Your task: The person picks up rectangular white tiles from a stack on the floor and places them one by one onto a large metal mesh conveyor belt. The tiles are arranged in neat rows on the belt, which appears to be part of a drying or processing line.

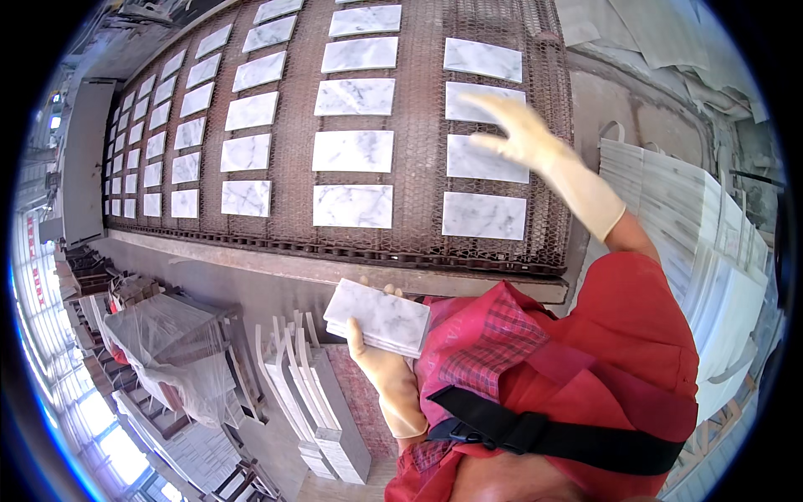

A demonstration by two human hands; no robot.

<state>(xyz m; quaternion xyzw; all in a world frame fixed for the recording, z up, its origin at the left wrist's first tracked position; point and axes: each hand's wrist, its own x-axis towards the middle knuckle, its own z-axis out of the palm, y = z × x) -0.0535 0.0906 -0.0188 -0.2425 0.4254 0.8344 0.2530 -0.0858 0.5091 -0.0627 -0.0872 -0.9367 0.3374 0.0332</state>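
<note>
My left hand (383, 368), in a cream rubber glove, is closed around a small stack of white marble tiles (381, 314) with grey veins, held against my apron at the belt's near side. Its thumb lies along the stack's edge, and fingertips show at the far edge. My right hand (529, 140), gloved alike, is open with fingers and thumb stretched apart. It is over the rightmost row of tiles, its fingers in front of one marble tile (468, 105) and its thumb over another tile (488, 163). Whether it touches them I cannot tell.
A brown wire-mesh conveyor belt (418, 167) carries rows of similar tiles toward the far left. Stacked pale slabs (661, 209) stand at the right. Upright stone strips (322, 402) lean below the belt, beside a plastic-wrapped pile (176, 347). The belt's metal edge (335, 266) runs before me.
</note>
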